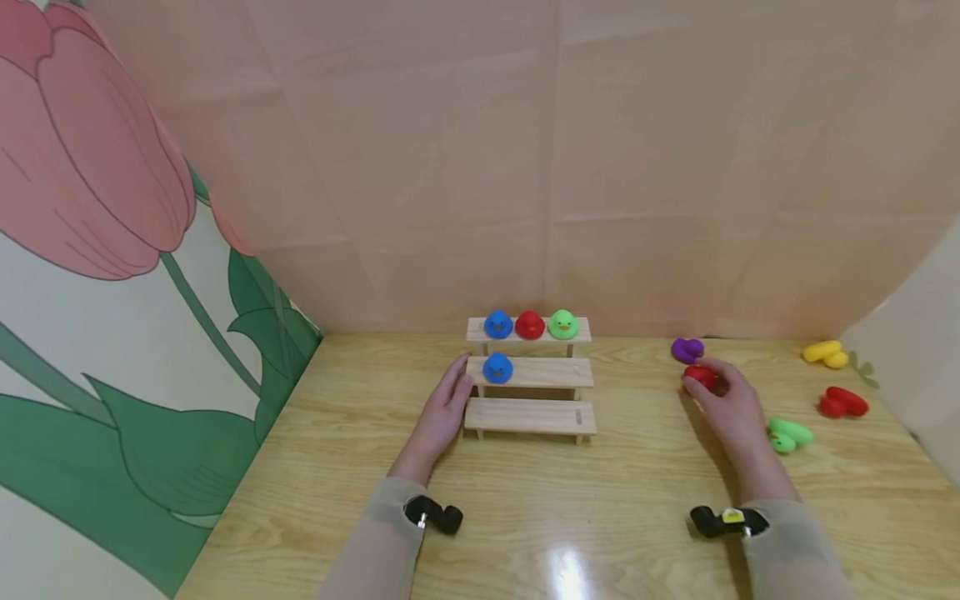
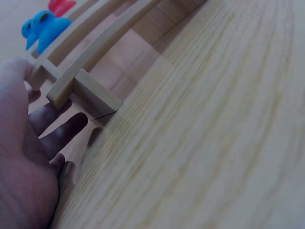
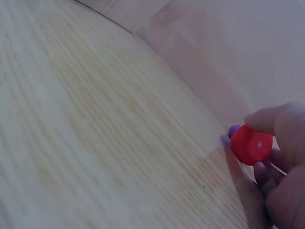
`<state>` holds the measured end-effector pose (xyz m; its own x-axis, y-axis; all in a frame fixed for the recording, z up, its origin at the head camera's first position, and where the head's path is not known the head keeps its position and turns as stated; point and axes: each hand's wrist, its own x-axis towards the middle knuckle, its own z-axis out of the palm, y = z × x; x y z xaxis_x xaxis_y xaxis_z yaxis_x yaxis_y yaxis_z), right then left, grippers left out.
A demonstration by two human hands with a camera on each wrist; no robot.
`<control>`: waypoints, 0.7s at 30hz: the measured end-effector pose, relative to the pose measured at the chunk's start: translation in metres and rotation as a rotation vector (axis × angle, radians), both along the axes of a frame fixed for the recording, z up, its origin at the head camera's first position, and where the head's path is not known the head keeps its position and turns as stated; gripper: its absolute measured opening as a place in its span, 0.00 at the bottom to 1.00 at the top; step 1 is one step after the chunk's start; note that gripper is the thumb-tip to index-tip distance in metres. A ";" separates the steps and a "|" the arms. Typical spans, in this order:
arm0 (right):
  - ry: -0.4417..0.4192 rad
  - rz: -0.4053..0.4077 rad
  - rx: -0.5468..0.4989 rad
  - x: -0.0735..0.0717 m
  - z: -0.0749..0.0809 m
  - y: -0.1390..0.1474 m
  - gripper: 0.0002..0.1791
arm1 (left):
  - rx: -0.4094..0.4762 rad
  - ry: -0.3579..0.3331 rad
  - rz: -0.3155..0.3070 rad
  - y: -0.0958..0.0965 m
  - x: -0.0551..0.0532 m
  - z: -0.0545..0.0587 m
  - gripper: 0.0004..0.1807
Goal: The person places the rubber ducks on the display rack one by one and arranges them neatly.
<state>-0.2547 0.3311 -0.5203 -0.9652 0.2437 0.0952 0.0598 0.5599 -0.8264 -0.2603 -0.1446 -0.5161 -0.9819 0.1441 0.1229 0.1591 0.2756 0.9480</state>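
Observation:
My right hand [image 1: 731,408] pinches a red rubber duck [image 3: 252,144] between thumb and fingers, its flat underside turned to the right wrist camera. Just behind it sits a purple duck [image 1: 687,350]. At the left end of a three-step wooden stand [image 1: 531,414], my left hand [image 1: 442,408] lies with relaxed fingers [image 2: 66,131] against the ends of the steps. The top step carries a blue duck [image 1: 498,325], a red duck [image 1: 529,325] and a green duck [image 1: 562,324] in a row. Another blue duck [image 1: 497,367] is at the left of the middle step.
Right of my right hand, a green duck [image 1: 789,435], another red duck [image 1: 843,402] and a yellow duck [image 1: 825,354] lie on their sides on the wooden table [image 1: 315,467]. A pinkish cloth [image 1: 420,167] hangs along the back edge, and a flower-painted wall stands left.

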 end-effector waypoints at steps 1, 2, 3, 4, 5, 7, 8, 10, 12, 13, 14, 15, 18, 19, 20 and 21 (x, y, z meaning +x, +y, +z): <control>0.008 -0.003 -0.012 0.000 0.000 0.000 0.36 | -0.003 0.001 0.000 0.000 0.000 0.000 0.33; 0.017 -0.007 -0.024 0.001 0.000 0.000 0.37 | -0.005 0.002 0.000 0.000 -0.001 0.000 0.33; 0.025 -0.011 -0.037 0.001 -0.001 0.000 0.37 | -0.006 0.003 0.000 0.000 -0.001 -0.001 0.33; 0.032 -0.011 -0.054 0.001 0.000 0.000 0.37 | -0.007 0.006 0.001 0.000 -0.001 -0.001 0.33; 0.037 -0.009 -0.066 0.001 -0.001 0.000 0.37 | -0.008 0.006 0.002 0.000 -0.001 -0.001 0.33; 0.046 -0.002 -0.085 0.000 -0.001 0.000 0.37 | -0.011 0.007 0.005 0.000 -0.001 -0.001 0.33; 0.045 0.001 -0.086 -0.001 -0.001 0.000 0.38 | -0.011 0.007 0.006 0.000 -0.001 0.000 0.33; 0.053 0.017 -0.081 -0.002 -0.001 0.000 0.38 | -0.013 0.006 0.008 0.000 -0.001 0.000 0.33; 0.065 0.031 -0.066 -0.003 -0.001 0.000 0.38 | -0.015 0.005 0.010 0.000 -0.001 0.000 0.33; 0.076 0.041 -0.055 -0.003 -0.001 0.000 0.38 | -0.017 0.005 0.012 0.000 -0.001 0.000 0.33; 0.086 0.051 -0.043 -0.004 -0.002 0.000 0.38 | -0.017 0.006 0.013 0.000 -0.001 0.000 0.34; 0.091 0.062 -0.031 -0.004 -0.002 0.000 0.38 | -0.018 0.006 0.014 0.000 -0.001 0.000 0.34; 0.090 0.085 0.007 -0.002 -0.002 -0.001 0.37 | -0.022 0.002 0.014 0.000 -0.001 0.000 0.34; 0.089 0.092 0.018 -0.002 -0.002 -0.001 0.36 | -0.022 0.001 0.014 0.000 -0.001 0.001 0.34; 0.088 0.095 0.026 -0.002 -0.003 -0.001 0.35 | -0.020 -0.001 0.013 0.000 -0.001 0.000 0.34; 0.086 0.096 0.032 -0.001 -0.003 -0.001 0.35 | -0.020 -0.001 0.013 0.000 -0.001 0.000 0.34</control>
